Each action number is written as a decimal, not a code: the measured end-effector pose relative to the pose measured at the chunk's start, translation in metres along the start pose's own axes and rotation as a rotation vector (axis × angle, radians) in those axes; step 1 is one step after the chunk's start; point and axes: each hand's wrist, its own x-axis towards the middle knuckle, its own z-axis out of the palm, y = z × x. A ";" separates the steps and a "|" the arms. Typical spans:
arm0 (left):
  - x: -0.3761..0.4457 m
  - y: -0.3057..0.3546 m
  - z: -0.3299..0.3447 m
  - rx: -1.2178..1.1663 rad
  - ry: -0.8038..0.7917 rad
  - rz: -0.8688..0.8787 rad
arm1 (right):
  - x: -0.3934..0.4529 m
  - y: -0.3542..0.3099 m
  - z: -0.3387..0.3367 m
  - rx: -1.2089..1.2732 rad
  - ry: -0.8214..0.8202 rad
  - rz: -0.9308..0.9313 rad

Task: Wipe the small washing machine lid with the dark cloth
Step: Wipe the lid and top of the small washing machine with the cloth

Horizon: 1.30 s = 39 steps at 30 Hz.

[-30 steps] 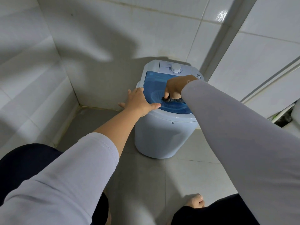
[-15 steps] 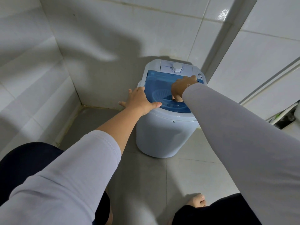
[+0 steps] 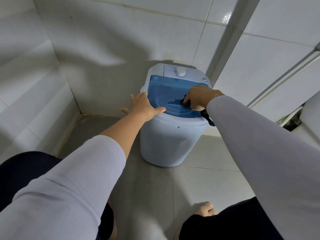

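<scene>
A small white washing machine (image 3: 166,141) stands on the floor in a tiled corner. Its translucent blue lid (image 3: 161,89) is closed, with a white control panel and dial (image 3: 180,72) behind it. My right hand (image 3: 200,97) grips the dark cloth (image 3: 186,101) and presses it on the right half of the lid. A dark end of the cloth (image 3: 208,118) hangs below my wrist over the machine's rim. My left hand (image 3: 143,106) rests open on the machine's left rim, thumb lying along the lid's front edge.
White tiled walls (image 3: 103,40) close in behind and to the left of the machine. A white pipe (image 3: 284,75) runs diagonally at the right, beside a white fixture (image 3: 311,115). My bare foot (image 3: 205,209) stands on the grey floor tiles (image 3: 147,196) in front.
My right hand has slid with the cloth back toward the middle and front of the lid, and more cloth shows under it. My left hand has stayed on the rim.
</scene>
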 end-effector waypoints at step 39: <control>-0.031 0.047 -0.008 -0.103 0.051 0.350 | -0.085 0.045 -0.024 0.507 0.056 -0.116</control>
